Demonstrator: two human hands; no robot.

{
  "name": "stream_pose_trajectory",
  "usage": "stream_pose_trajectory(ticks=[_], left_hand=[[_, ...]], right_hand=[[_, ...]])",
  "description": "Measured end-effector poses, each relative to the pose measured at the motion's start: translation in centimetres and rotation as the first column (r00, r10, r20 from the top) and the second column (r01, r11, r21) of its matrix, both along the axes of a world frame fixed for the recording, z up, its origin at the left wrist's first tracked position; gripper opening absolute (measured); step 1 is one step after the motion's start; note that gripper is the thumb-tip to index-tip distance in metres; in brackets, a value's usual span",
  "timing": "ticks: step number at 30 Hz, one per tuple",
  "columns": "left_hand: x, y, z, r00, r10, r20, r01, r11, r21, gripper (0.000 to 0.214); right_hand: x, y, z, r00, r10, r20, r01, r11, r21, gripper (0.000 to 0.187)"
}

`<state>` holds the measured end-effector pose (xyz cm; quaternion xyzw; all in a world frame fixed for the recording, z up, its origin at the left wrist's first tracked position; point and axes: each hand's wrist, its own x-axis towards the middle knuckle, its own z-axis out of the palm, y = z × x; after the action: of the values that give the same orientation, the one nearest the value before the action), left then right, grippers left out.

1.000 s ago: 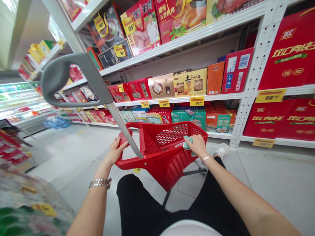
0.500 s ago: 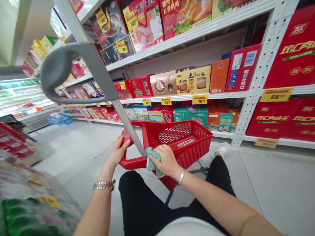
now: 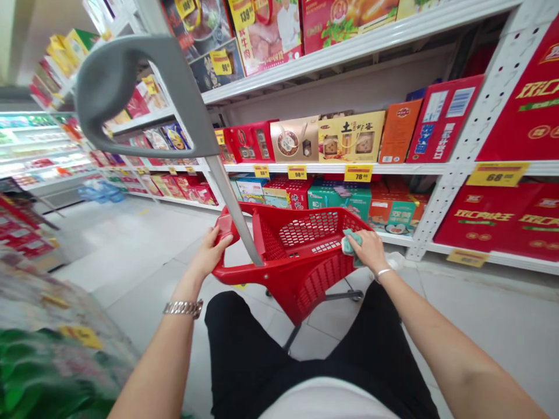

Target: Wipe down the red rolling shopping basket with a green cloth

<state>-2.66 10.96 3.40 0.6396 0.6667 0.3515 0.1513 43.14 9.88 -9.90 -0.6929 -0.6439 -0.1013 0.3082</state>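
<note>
A red plastic shopping cart (image 3: 305,279) with perforated basket walls stands in front of my legs. My left hand (image 3: 210,247) is closed round the red end of its frame, at the left. In my right hand (image 3: 370,249) is a green cloth (image 3: 350,244), pressed on the rim at the basket's far right corner. Between the hands a metal pole rises from the frame to a large grey handle (image 3: 192,110), which leans toward the upper left. No goods show in the visible part of the basket.
Shelves with boxed goods (image 3: 349,139) run along the far side, close behind the cart. A white shelf post (image 3: 454,169) stands at the right. Stacked goods with green packaging (image 3: 39,372) are at the lower left. Tiled floor (image 3: 144,244) stretches left.
My right hand has slid the green cloth along the basket rim, from beside the pole to the far right corner. My left hand keeps its grip on the frame. The view has shifted slightly.
</note>
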Motion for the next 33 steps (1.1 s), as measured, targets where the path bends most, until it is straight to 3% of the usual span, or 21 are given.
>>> stream_pose_trajectory(ticks=[4, 8, 10, 13, 16, 20, 23, 26, 33], left_hand=[[0.7, 0.8, 1.0, 0.998, 0.021, -0.053, -0.021, 1.0, -0.011, 0.069], [1.3, 1.0, 2.3, 0.968, 0.175, -0.178, -0.136, 0.968, 0.21, 0.056], [1.8, 0.7, 2.4, 0.966, 0.183, -0.183, -0.139, 0.963, 0.232, 0.054], [2.9, 0.0, 1.9, 0.972, 0.08, -0.221, -0.053, 0.99, 0.127, 0.055], [3.9, -0.3, 0.8, 0.92, 0.0, -0.391, 0.035, 0.996, 0.084, 0.047], [4.8, 0.7, -0.2, 0.884, 0.043, -0.466, 0.006, 0.995, 0.102, 0.046], [5.0, 1.8, -0.7, 0.899, 0.145, -0.414, -0.087, 0.984, 0.156, 0.05], [5.0, 2.6, -1.3, 0.891, 0.207, -0.403, -0.122, 0.966, 0.226, 0.052], [4.4, 2.8, -2.9, 0.904, 0.234, -0.358, -0.114, 0.938, 0.327, 0.05]], right_hand=[[1.6, 0.8, -0.2, 0.998, -0.059, -0.007, 0.059, 0.998, -0.029, 0.043], [0.7, 0.3, -0.7, 0.996, -0.084, -0.01, 0.084, 0.996, -0.007, 0.046], [0.0, -0.4, -1.0, 0.996, -0.085, 0.001, 0.085, 0.996, 0.019, 0.047], [-0.9, -2.1, -1.5, 0.998, -0.055, 0.036, 0.053, 0.996, 0.067, 0.048], [-1.9, -4.0, -1.8, 0.997, -0.032, 0.073, 0.025, 0.996, 0.091, 0.048], [-4.0, -6.7, -1.8, 0.996, -0.027, 0.091, 0.016, 0.992, 0.125, 0.042], [-6.4, -8.4, -1.3, 0.996, -0.021, 0.092, 0.008, 0.99, 0.141, 0.035], [-9.8, -9.1, 0.0, 0.997, 0.027, 0.077, -0.033, 0.997, 0.076, 0.027], [-21.0, -5.3, 5.1, 0.954, 0.297, -0.039, -0.299, 0.951, -0.075, 0.023]])
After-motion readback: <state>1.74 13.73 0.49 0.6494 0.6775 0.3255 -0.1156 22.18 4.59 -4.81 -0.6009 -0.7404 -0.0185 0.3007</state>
